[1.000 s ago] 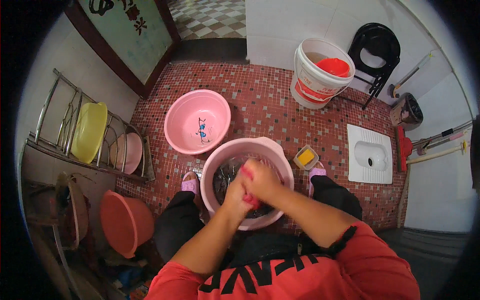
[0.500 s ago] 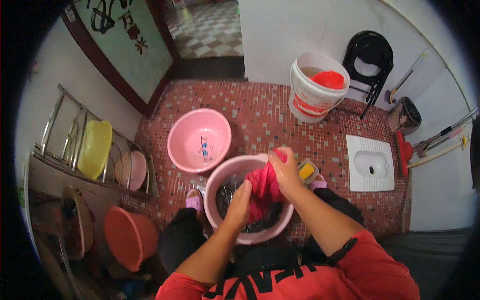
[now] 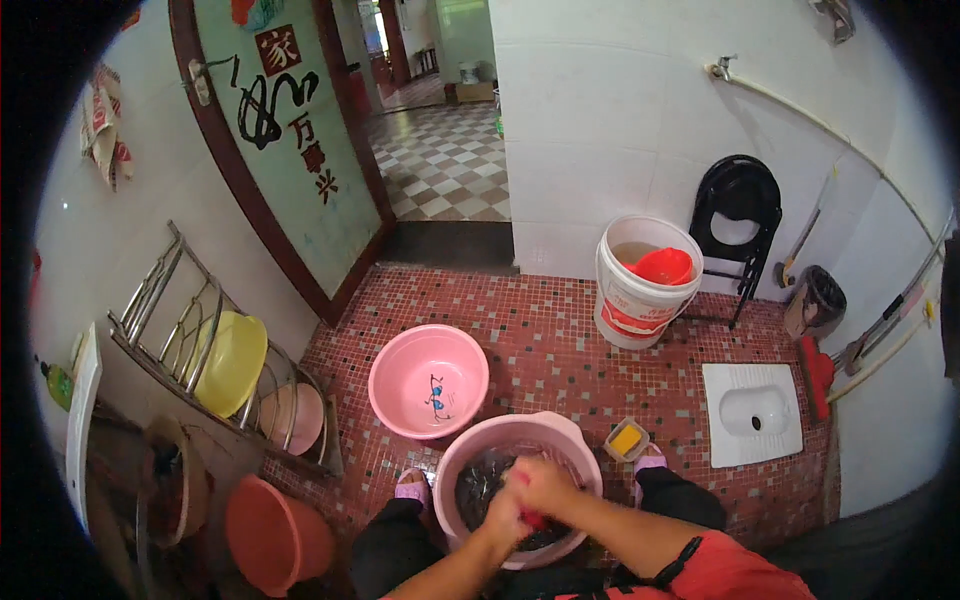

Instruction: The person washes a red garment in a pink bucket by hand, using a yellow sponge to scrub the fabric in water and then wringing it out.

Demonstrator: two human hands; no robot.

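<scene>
both hands are down in the pink basin [image 3: 575, 432] between the person's knees, close together over dark wet laundry [image 3: 480, 482]. the left hand [image 3: 505, 518] and the right hand [image 3: 545, 487] press against each other around a red cloth [image 3: 533, 520], of which only a small patch shows between them; the fingers of both look curled shut on it, though motion blur hides the fingertips. the red cloth sits toward the near side of the basin, on top of the dark laundry, which fills the left part. the basin stands on a red mosaic floor [image 3: 540, 340]. just right of its rim lies a small soap dish [image 3: 627, 439] with a yellow bar in it. just beyond the basin, up and to the left, a second pink bowl [image 3: 428, 380] stands with a small dark figure printed on its bottom. farther off by the white tiled wall is a white bucket [image 3: 645, 285] with a red scoop [image 3: 662, 266] resting in it, and beside that a black folding chair [image 3: 738, 215]. to the right a white squat toilet [image 3: 752, 413] is set in the floor. on the left a metal rack [image 3: 190, 330] leans on the wall holding a yellow bowl [image 3: 232, 362] and a pinkish one, with an orange tub [image 3: 275, 535] below it. a green door [image 3: 290, 140] stands open onto a checkered floor beyond.
</scene>
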